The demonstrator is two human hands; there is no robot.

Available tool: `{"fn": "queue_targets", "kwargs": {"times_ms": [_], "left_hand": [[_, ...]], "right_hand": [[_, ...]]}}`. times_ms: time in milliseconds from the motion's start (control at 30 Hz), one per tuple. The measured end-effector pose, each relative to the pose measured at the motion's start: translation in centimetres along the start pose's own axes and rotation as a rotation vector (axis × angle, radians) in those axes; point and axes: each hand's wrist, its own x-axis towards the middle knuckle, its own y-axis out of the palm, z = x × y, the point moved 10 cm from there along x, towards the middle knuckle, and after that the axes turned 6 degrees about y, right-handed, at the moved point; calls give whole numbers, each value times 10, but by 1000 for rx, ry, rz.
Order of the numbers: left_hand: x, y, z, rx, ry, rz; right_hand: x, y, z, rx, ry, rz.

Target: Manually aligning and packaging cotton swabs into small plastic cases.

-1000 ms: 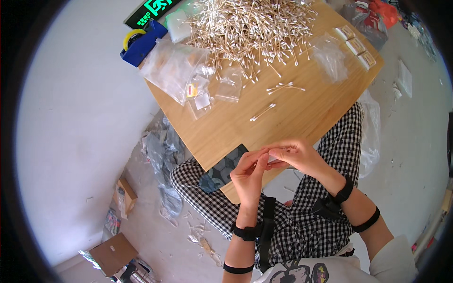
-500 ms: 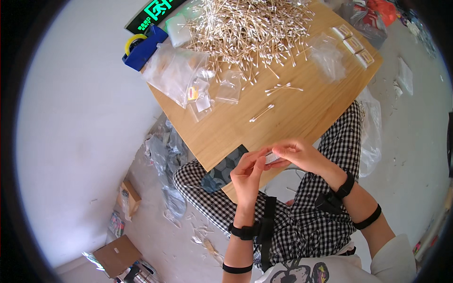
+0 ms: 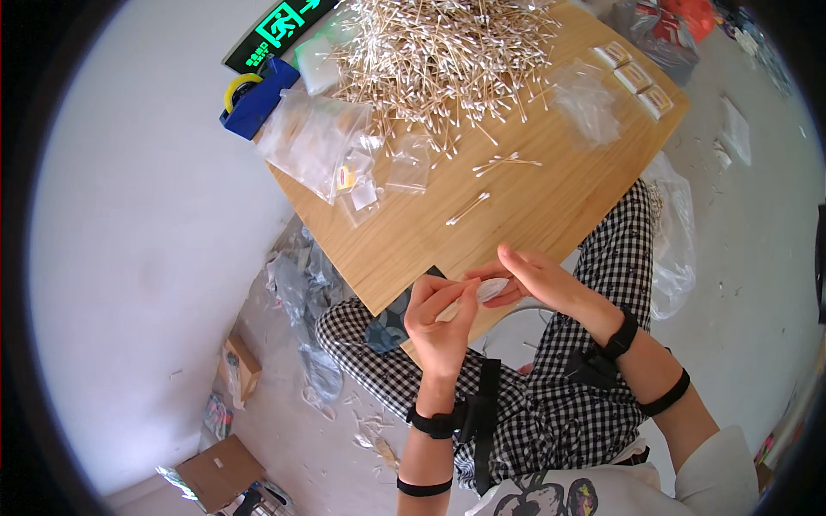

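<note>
Over the near edge of the table, my left hand (image 3: 440, 316) pinches a small whitish, see-through plastic bag (image 3: 493, 289) between thumb and fingers. My right hand (image 3: 540, 277) is beside it, thumb raised and fingers stretched out behind the bag; they seem to touch it. The bag's contents cannot be made out. Just beyond my hands, a few cotton swabs (image 3: 468, 209) lie together on the wooden table (image 3: 516, 211), and another small crossed group (image 3: 508, 162) lies farther off. A big heap of cotton swabs (image 3: 439, 64) covers the far side.
Clear plastic bags (image 3: 314, 142) and a blue tape dispenser (image 3: 258, 99) are at the table's left. Three small packed boxes (image 3: 634, 77) line the right edge, near a crumpled clear bag (image 3: 587, 103). A dark patterned cloth or pad (image 3: 391, 322) hangs at the near edge.
My right thumb has lifted off the bag and its fingers have opened out. My left hand has shifted slightly left, still pinching the bag, which now shows more. The view has shifted a little.
</note>
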Motion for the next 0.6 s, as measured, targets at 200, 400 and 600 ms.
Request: {"fn": "queue_targets", "kwargs": {"times_ms": [200,400,600], "left_hand": [[-1,13,10,-109,20,170],[-4,11,20,-171,17,56],[-9,9,7,-104,43,-73]], "right_hand": [[0,4,1,-20,68,45],[-6,8,14,-107,-136,-17],[-15,-6,20,-121,-396,-218]]}}
